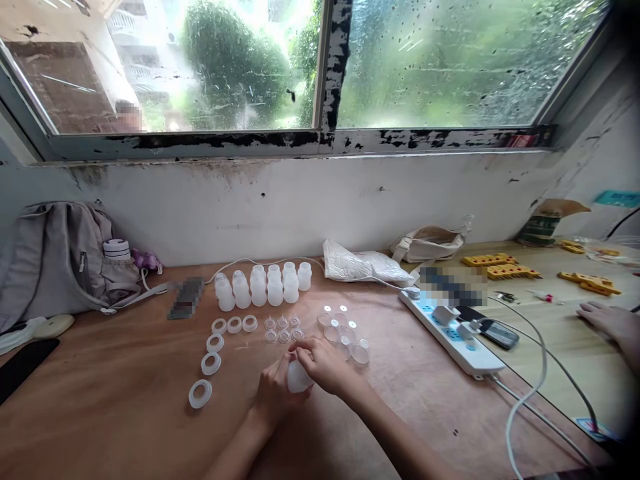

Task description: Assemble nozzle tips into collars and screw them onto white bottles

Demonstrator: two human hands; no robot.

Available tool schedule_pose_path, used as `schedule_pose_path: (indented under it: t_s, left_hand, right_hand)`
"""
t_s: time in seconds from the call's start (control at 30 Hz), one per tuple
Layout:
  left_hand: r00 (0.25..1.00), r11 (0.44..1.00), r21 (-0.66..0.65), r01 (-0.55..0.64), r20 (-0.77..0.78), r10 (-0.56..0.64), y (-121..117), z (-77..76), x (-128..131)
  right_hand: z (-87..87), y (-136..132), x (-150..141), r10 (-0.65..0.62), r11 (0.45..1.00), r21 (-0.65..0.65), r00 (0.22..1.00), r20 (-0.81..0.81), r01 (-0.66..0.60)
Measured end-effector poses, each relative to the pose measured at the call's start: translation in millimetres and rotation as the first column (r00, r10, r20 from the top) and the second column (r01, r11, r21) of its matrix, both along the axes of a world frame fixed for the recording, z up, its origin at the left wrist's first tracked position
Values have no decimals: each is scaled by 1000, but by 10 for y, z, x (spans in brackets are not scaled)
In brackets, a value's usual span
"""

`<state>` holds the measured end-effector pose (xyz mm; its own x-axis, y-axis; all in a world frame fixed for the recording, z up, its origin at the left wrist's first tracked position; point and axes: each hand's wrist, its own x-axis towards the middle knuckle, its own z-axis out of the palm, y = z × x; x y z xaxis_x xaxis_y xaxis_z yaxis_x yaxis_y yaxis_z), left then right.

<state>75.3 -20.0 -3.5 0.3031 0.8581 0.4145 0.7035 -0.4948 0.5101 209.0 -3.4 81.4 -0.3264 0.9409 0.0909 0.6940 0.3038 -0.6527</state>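
Note:
My left hand [274,393] is wrapped around a small translucent white bottle [298,379] just above the brown table. My right hand [323,363] is closed over the top of the same bottle, fingers pinched at its neck. Behind my hands stand several more white bottles [263,285] in a row. White rings [211,363] lie in a curved line to the left. Small clear valves [283,329] and clear caps [344,333] lie just beyond my fingers.
A grey backpack [55,263] leans on the wall at left. A white power strip [453,333] with cables lies at right, a plastic bag [360,265] behind it. Another person's hand [613,323] rests at the far right near yellow parts [503,265].

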Motion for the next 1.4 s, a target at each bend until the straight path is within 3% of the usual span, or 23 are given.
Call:
schedule_pose_path:
  t_s: [0.17,0.3,0.53,0.73,0.87,1.07,1.3,1.4]
  left_hand:
    - [1000,999,35,-22,23,21,-4,-63,-3]
    - [991,997,-30,-72,112,75,-18,-45,-11]
    - [952,950,-310,-42,276,132,-34,53,-82]
    - [929,927,-368,74,363,71,-55,-11,-189]
    - [936,929,-362,80,347,55,-110,-14,-258]
    - [966,929,-360,92,259,5,-239,118,-388]
    - [969,911,-412,1,225,101,-250,2,-376]
    - [959,913,-409,6,261,110,-257,45,-402]
  right_hand:
    - [-35,-41,-27,-23,997,67,999,-44,26]
    - [14,-26,-129,14,993,117,991,-133,1]
    - [30,17,-263,72,996,-5,855,-514,-87]
    - [57,-76,-315,87,989,-48,808,-582,-141]
    - [100,-119,-375,93,981,-67,742,-663,-183]
    - [59,-81,-543,92,962,-86,607,-789,-259]
    - [-124,6,-519,20,979,-89,524,-852,-184]
    - [-181,107,-370,-29,983,-121,535,-845,-139]
